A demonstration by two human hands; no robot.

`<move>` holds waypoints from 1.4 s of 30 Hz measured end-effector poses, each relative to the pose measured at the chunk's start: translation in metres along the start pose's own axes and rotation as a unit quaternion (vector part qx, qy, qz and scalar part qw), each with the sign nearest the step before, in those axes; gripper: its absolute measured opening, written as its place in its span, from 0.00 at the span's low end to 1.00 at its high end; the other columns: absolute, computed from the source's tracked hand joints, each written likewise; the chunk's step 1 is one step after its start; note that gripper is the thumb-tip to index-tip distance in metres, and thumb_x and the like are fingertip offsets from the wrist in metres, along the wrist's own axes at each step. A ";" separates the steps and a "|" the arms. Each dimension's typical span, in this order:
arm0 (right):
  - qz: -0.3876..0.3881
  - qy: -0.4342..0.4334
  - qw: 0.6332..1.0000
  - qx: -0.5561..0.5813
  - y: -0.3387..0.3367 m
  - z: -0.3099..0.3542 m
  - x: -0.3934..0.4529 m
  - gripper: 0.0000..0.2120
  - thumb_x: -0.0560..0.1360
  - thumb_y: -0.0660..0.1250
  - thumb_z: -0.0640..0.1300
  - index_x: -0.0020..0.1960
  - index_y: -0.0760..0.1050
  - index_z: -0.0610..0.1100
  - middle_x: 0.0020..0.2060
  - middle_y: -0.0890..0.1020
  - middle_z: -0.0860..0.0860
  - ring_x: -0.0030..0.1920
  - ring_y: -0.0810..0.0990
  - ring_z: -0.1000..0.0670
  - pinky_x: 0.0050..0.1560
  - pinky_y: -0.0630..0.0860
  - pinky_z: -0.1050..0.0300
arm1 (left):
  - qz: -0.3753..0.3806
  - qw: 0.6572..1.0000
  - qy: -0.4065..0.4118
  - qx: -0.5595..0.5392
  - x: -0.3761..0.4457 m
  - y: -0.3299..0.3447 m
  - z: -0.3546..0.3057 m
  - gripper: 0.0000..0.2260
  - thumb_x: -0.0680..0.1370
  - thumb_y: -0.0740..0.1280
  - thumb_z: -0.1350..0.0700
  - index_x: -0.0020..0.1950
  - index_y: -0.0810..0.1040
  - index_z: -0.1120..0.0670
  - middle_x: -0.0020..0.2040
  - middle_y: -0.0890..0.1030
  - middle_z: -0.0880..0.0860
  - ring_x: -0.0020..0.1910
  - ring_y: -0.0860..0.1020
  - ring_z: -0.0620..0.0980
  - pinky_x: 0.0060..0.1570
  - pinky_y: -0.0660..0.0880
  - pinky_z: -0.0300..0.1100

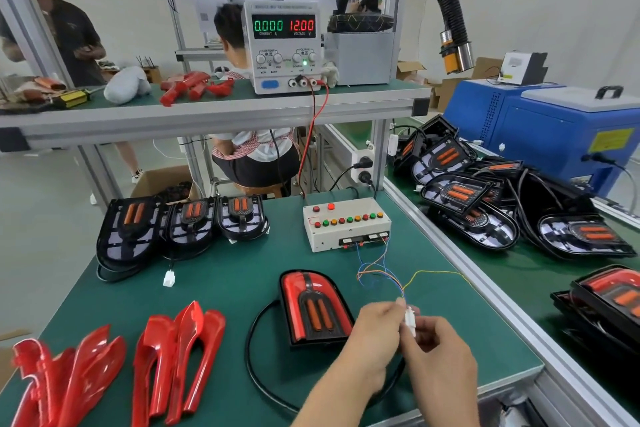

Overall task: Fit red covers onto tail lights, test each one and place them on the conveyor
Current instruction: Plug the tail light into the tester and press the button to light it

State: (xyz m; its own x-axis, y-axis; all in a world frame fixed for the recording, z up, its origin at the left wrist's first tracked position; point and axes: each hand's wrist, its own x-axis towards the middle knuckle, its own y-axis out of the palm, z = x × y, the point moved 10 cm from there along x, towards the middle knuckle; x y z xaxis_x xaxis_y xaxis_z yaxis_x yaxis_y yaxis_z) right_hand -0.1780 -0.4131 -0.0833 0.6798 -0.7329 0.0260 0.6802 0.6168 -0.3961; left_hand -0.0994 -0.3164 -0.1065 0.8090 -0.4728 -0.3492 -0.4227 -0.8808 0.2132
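On the green bench, going from the left, loose red covers lie in two clumps at the near edge, and behind them three uncovered tail lights stand in a row, black housings with orange strips showing, one trailing a white plug. Near the bench's middle lies the covered tail light, its glossy red cover seated on the black housing with two orange bars showing through the dark centre panel (its black cable loops round to the left and front). Just right of it, the left hand reaches in from the lower edge with its fingers curled, pinching a white connector from the left side. The right hand meets it from the right, fingers curled round the same connector, so both hands grip it between them above the bench. Thin coloured wires run from the connector up to the white test box with its row of red, green and yellow buttons. On the shelf above, the power supply reads 0.000 and 12.00. Further right, on the conveyor, more uncovered lights are piled.
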 end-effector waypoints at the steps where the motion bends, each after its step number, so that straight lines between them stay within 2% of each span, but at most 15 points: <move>1: -0.006 0.002 1.000 -0.008 -0.002 0.000 -0.001 0.09 0.70 0.77 0.54 0.39 0.78 0.53 0.30 0.82 0.57 0.36 0.81 0.59 0.39 0.70 0.61 | 0.020 0.997 -0.032 -0.069 -0.001 0.008 0.006 0.15 0.86 0.59 0.57 0.47 0.81 0.61 0.37 0.83 0.57 0.35 0.82 0.53 0.43 0.79 0.44; 3: -0.013 0.011 0.999 -0.033 -0.006 -0.003 -0.002 0.10 0.70 0.76 0.57 0.39 0.77 0.55 0.32 0.82 0.58 0.39 0.81 0.54 0.41 0.70 0.55 | 0.047 0.988 -0.061 -0.135 -0.005 0.018 0.014 0.14 0.86 0.59 0.57 0.50 0.80 0.63 0.37 0.84 0.59 0.33 0.83 0.54 0.37 0.80 0.43; 6: 0.003 0.014 0.994 -0.111 -0.006 -0.007 -0.004 0.13 0.72 0.69 0.65 0.41 0.74 0.57 0.34 0.80 0.62 0.44 0.79 0.48 0.47 0.71 0.53 | 0.051 0.982 -0.075 -0.168 -0.009 0.023 0.022 0.13 0.86 0.60 0.57 0.50 0.80 0.63 0.41 0.84 0.61 0.35 0.84 0.56 0.37 0.81 0.43; 7: 0.017 0.008 0.988 -0.155 -0.004 -0.008 -0.005 0.14 0.73 0.64 0.68 0.43 0.74 0.58 0.36 0.80 0.62 0.46 0.79 0.47 0.48 0.71 0.53 | 0.046 0.980 -0.080 -0.176 -0.010 0.023 0.024 0.13 0.86 0.60 0.57 0.50 0.79 0.63 0.43 0.84 0.62 0.37 0.83 0.56 0.38 0.81 0.44; 9: 0.041 -0.008 0.970 -0.241 0.000 -0.008 -0.007 0.19 0.76 0.55 0.70 0.50 0.75 0.58 0.45 0.85 0.57 0.53 0.81 0.45 0.51 0.74 0.53 | 0.041 0.980 -0.093 -0.172 -0.013 0.024 0.027 0.13 0.86 0.59 0.57 0.49 0.79 0.62 0.47 0.85 0.63 0.40 0.83 0.57 0.42 0.81 0.44; 10: 0.045 -0.014 0.963 -0.265 0.000 -0.007 -0.007 0.21 0.77 0.52 0.70 0.55 0.76 0.59 0.50 0.85 0.55 0.56 0.82 0.45 0.52 0.75 0.53 | 0.043 0.979 -0.103 -0.170 -0.014 0.025 0.028 0.14 0.86 0.59 0.56 0.49 0.79 0.62 0.49 0.85 0.64 0.43 0.83 0.58 0.45 0.81 0.46; 12: 0.048 -0.018 0.958 -0.281 -0.001 -0.007 -0.007 0.22 0.78 0.50 0.69 0.60 0.75 0.61 0.55 0.84 0.56 0.57 0.82 0.47 0.53 0.75 0.54 | 0.051 0.977 -0.126 -0.161 -0.017 0.026 0.033 0.15 0.86 0.61 0.52 0.49 0.79 0.62 0.51 0.84 0.64 0.48 0.82 0.58 0.52 0.80 0.49; 14: 0.055 -0.018 0.955 -0.290 -0.001 -0.009 -0.006 0.22 0.78 0.51 0.69 0.60 0.75 0.61 0.55 0.84 0.57 0.57 0.82 0.48 0.52 0.75 0.55 | 0.052 0.976 -0.145 -0.155 -0.018 0.026 0.038 0.17 0.86 0.61 0.50 0.47 0.80 0.62 0.51 0.84 0.63 0.48 0.83 0.58 0.54 0.80 0.49; 17: 0.064 -0.006 0.948 -0.313 0.000 -0.013 -0.006 0.23 0.78 0.52 0.69 0.62 0.74 0.59 0.55 0.84 0.56 0.58 0.82 0.47 0.53 0.74 0.55 | 0.049 0.971 -0.155 -0.175 -0.015 0.028 0.043 0.17 0.86 0.60 0.51 0.45 0.79 0.61 0.47 0.86 0.63 0.40 0.84 0.56 0.43 0.81 0.44; 19: 0.074 -0.006 0.942 -0.327 0.003 -0.016 -0.005 0.22 0.79 0.52 0.69 0.62 0.75 0.59 0.55 0.85 0.54 0.58 0.82 0.47 0.53 0.74 0.55 | 0.038 0.969 -0.163 -0.183 -0.013 0.028 0.048 0.17 0.86 0.61 0.51 0.45 0.79 0.60 0.46 0.86 0.62 0.37 0.84 0.55 0.40 0.80 0.43; 27: 0.094 -0.015 0.928 -0.359 0.009 -0.020 0.001 0.22 0.80 0.52 0.68 0.62 0.76 0.57 0.55 0.84 0.54 0.59 0.81 0.46 0.52 0.73 0.56 | 0.024 0.961 -0.184 -0.204 -0.005 0.027 0.057 0.17 0.86 0.62 0.51 0.43 0.78 0.61 0.42 0.86 0.62 0.34 0.84 0.55 0.39 0.80 0.43; 30: 0.087 -0.020 0.927 -0.364 0.006 -0.020 0.002 0.22 0.80 0.52 0.67 0.61 0.77 0.57 0.56 0.84 0.54 0.59 0.81 0.47 0.52 0.73 0.56 | 0.021 0.960 -0.188 -0.209 -0.003 0.028 0.061 0.17 0.85 0.62 0.52 0.43 0.79 0.61 0.43 0.85 0.63 0.34 0.84 0.55 0.38 0.80 0.44; 37: 0.085 -0.020 0.937 -0.338 0.004 -0.018 0.001 0.20 0.78 0.57 0.67 0.56 0.80 0.56 0.53 0.85 0.52 0.56 0.82 0.44 0.51 0.74 0.54 | 0.001 0.957 -0.206 -0.205 -0.002 0.027 0.064 0.16 0.85 0.64 0.52 0.44 0.79 0.63 0.50 0.82 0.64 0.43 0.81 0.58 0.47 0.78 0.48; 42: 0.090 -0.017 0.937 -0.337 0.009 -0.015 -0.008 0.19 0.77 0.57 0.67 0.46 0.77 0.54 0.51 0.86 0.53 0.56 0.82 0.46 0.51 0.73 0.56 | -0.019 0.949 -0.214 -0.232 0.006 0.018 0.063 0.19 0.86 0.61 0.52 0.40 0.75 0.62 0.32 0.81 0.61 0.33 0.78 0.56 0.36 0.76 0.45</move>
State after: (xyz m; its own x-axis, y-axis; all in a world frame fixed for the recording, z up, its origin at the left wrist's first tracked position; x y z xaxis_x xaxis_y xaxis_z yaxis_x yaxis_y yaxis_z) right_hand -0.1820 -0.4061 -0.1011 0.7836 -0.6170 -0.0727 0.2325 0.3997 -0.8867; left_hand -0.1277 -0.3368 -0.1619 0.5374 -0.4958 -0.6822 -0.0921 -0.8385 0.5370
